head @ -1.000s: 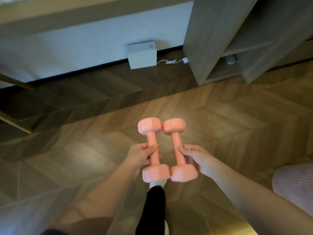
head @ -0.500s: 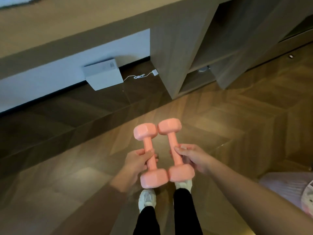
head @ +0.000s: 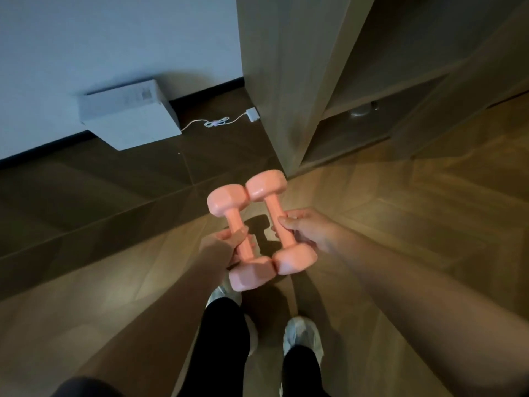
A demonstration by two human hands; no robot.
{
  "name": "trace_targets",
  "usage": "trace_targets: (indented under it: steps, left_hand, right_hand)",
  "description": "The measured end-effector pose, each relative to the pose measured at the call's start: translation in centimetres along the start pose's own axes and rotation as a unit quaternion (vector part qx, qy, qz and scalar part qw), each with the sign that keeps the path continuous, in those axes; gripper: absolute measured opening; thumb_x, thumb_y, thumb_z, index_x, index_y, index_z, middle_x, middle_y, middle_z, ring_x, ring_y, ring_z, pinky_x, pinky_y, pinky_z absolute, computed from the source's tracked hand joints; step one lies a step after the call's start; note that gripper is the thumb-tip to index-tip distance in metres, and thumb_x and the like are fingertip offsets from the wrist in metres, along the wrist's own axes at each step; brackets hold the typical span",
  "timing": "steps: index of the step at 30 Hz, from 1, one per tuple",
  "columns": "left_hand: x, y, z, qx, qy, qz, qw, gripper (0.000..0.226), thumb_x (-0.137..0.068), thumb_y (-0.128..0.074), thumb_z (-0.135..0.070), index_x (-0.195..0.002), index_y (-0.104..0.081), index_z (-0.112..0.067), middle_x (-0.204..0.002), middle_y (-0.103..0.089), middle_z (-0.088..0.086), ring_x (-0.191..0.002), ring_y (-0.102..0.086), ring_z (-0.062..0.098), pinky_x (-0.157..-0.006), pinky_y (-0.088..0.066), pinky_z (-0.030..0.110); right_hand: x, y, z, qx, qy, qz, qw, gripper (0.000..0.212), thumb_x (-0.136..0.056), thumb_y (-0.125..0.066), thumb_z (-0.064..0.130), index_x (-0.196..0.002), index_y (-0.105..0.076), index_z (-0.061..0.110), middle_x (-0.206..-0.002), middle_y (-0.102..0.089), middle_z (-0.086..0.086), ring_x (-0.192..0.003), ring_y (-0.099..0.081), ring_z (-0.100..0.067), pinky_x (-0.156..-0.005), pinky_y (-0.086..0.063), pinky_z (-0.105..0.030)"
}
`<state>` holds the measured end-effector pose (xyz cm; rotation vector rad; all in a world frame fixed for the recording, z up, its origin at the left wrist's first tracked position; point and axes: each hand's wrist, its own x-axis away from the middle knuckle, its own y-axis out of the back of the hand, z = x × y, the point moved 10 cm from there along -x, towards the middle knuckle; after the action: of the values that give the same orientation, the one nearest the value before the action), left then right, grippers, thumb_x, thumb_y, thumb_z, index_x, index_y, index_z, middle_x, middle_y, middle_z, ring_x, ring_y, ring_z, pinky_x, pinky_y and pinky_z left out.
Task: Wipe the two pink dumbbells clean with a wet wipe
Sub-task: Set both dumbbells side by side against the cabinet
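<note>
Both hands are wrapped tight, one dumbbell apiece: the left hand (head: 221, 249) curls around the handle of the left dumbbell (head: 226, 204), thumb laid across the top. The right hand (head: 310, 229) clamps the handle of the right dumbbell (head: 294, 259) between thumb and curled fingers. The pair hangs in front of the body, above the floor (head: 400, 213), side by side with the handles pointing away from the person. Look at the heads: the far ones touch, and the near ones press together too (that seems deliberate, each weight bracing the other so neither swings). Gripping the handles suits carrying, since that's the narrow part a hand can close around, but it covers a spot that will need wiping.

There's no wet wipe anywhere in view and both hands are full, so my read is that this is the fetching stage, with cleaning not yet begun. At least one dumbbell will have to go down to free a hand.

Below the weights, two pale shoes (head: 302, 336) stand on the wooden boards. Further out, a white box (head: 128, 118) sits against the wall (head: 114, 38). A white cable (head: 217, 122) runs from beside it to a small plug (head: 252, 114) at the foot of a wooden cabinet (head: 280, 81), whose low shelf stands open (something small inside, too dim to identify).
</note>
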<state>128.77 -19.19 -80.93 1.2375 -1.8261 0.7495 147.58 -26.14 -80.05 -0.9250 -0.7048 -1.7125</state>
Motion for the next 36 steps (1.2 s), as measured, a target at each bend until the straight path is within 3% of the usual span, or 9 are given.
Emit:
trace_targets:
  steps: [2, 6, 8, 14, 16, 20, 28, 33, 36]
  left_hand:
    - [-5.0, -0.8, 0.0, -0.005, 0.001, -0.006, 1.000, 0.018, -0.090, -0.071, -0.019, -0.102, -0.071, -0.005, -0.081, -0.077, 0.009, -0.073, -0.073, 0.020, -0.075, -0.061, 0.039]
    - [-14.3, -1.9, -0.1, -0.014, -0.022, -0.012, 1.000, 0.017, -0.091, -0.069, -0.016, -0.101, -0.068, -0.002, -0.071, -0.074, 0.006, -0.054, -0.070, 0.010, -0.048, -0.055, 0.022]
    - [-18.4, -2.0, -0.5, -0.026, -0.041, -0.024, 0.999, 0.015, -0.092, -0.068, -0.014, -0.102, -0.067, -0.002, -0.076, -0.071, 0.008, -0.049, -0.068, 0.007, -0.045, -0.052, 0.019]
    - [-28.0, -2.3, -2.6, -0.014, -0.084, -0.026, 0.996, 0.001, -0.090, -0.069, -0.008, -0.091, -0.069, -0.008, -0.076, -0.073, 0.008, -0.063, -0.070, 0.014, -0.060, -0.059, 0.029]
    - [-30.5, -2.5, -3.8, -0.027, -0.108, -0.031, 0.993, 0.005, -0.091, -0.069, -0.011, -0.087, -0.071, -0.009, -0.069, -0.074, 0.004, -0.062, -0.071, 0.015, -0.058, -0.059, 0.029]
    - [-34.2, -2.4, -5.7, -0.061, -0.118, -0.045, 0.990, 0.013, -0.092, -0.070, -0.023, -0.086, -0.071, -0.012, -0.080, -0.074, 0.006, -0.072, -0.070, 0.019, -0.065, -0.057, 0.031]
    - [-37.7, -1.5, -6.2, -0.090, -0.110, -0.070, 0.987, 0.013, -0.090, -0.072, -0.028, -0.085, -0.065, -0.017, -0.089, -0.072, 0.010, -0.078, -0.068, 0.024, -0.073, -0.060, 0.036]
    - [-39.1, -1.7, -6.2, -0.078, -0.118, -0.073, 0.987, 0.013, -0.089, -0.074, -0.029, -0.088, -0.070, -0.016, -0.086, -0.073, 0.007, -0.076, -0.067, 0.022, -0.072, -0.059, 0.037]
    - [-39.3, -1.9, -6.4, -0.105, -0.128, -0.080, 0.983, 0.017, -0.089, -0.073, -0.034, -0.091, -0.072, -0.017, -0.087, -0.073, 0.007, -0.077, -0.068, 0.022, -0.078, -0.060, 0.040]
  right_hand:
    - [-4.9, 0.8, 0.3, 0.063, 0.019, -0.007, 0.998, 0.032, -0.095, -0.064, 0.030, -0.124, -0.064, 0.018, -0.108, -0.071, -0.004, -0.101, -0.067, -0.021, -0.093, -0.052, -0.044]
    - [-14.3, 1.7, 0.2, 0.130, 0.045, -0.033, 0.990, 0.021, -0.093, -0.066, 0.034, -0.111, -0.064, 0.022, -0.102, -0.068, 0.000, -0.094, -0.065, -0.017, -0.080, -0.051, -0.037]
    - [-18.5, 2.0, 0.0, 0.133, 0.056, -0.039, 0.989, 0.018, -0.094, -0.065, 0.033, -0.107, -0.065, 0.021, -0.098, -0.069, 0.000, -0.092, -0.066, -0.016, -0.073, -0.050, -0.033]
    - [-27.9, 2.8, 1.5, 0.121, 0.072, -0.063, 0.988, 0.018, -0.097, -0.061, 0.029, -0.108, -0.067, 0.016, -0.102, -0.070, -0.006, -0.094, -0.066, -0.022, -0.084, -0.053, -0.041]
    - [-30.0, 3.1, 3.2, 0.152, 0.073, -0.081, 0.982, 0.021, -0.097, -0.059, 0.029, -0.108, -0.067, 0.013, -0.106, -0.069, -0.011, -0.099, -0.066, -0.028, -0.093, -0.052, -0.047]
    - [-32.8, 2.7, 6.0, 0.224, 0.077, -0.080, 0.968, 0.029, -0.102, -0.050, 0.024, -0.111, -0.066, 0.002, -0.114, -0.068, -0.020, -0.108, -0.064, -0.036, -0.102, -0.048, -0.048]
    - [-36.0, 2.2, 6.8, 0.185, 0.102, -0.051, 0.976, 0.028, -0.103, -0.050, 0.033, -0.092, -0.069, 0.015, -0.107, -0.072, -0.011, -0.106, -0.064, -0.031, -0.105, -0.044, -0.050]
    - [-37.3, 2.4, 6.8, 0.163, 0.106, -0.042, 0.980, 0.022, -0.101, -0.054, 0.028, -0.087, -0.068, 0.016, -0.094, -0.072, -0.005, -0.102, -0.065, -0.029, -0.104, -0.045, -0.050]
    - [-37.5, 2.5, 6.9, 0.179, 0.121, -0.047, 0.975, 0.030, -0.102, -0.051, 0.035, -0.083, -0.066, 0.017, -0.088, -0.069, -0.006, -0.094, -0.065, -0.028, -0.094, -0.050, -0.046]
